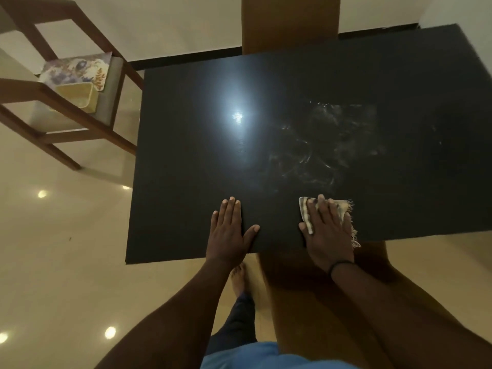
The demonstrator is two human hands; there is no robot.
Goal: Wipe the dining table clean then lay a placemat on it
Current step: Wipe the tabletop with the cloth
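The black dining table [186,161] fills the middle of the head view. A whitish smeared patch [327,145] marks its right half. My right hand [326,230] presses flat on a striped, frayed cloth [306,214] near the table's front edge. My left hand [230,230] lies flat on the tabletop to the left of it, fingers spread, holding nothing. A floral placemat [77,69] rests on the seat of a chair at the far left, off the table.
A wooden chair [53,102] stands left of the table, with a yellowish woven mat [80,98] on its seat beside the placemat. Brown chair backs [290,22] stand at the table's far and near sides. My bare foot [238,280] is on the glossy floor.
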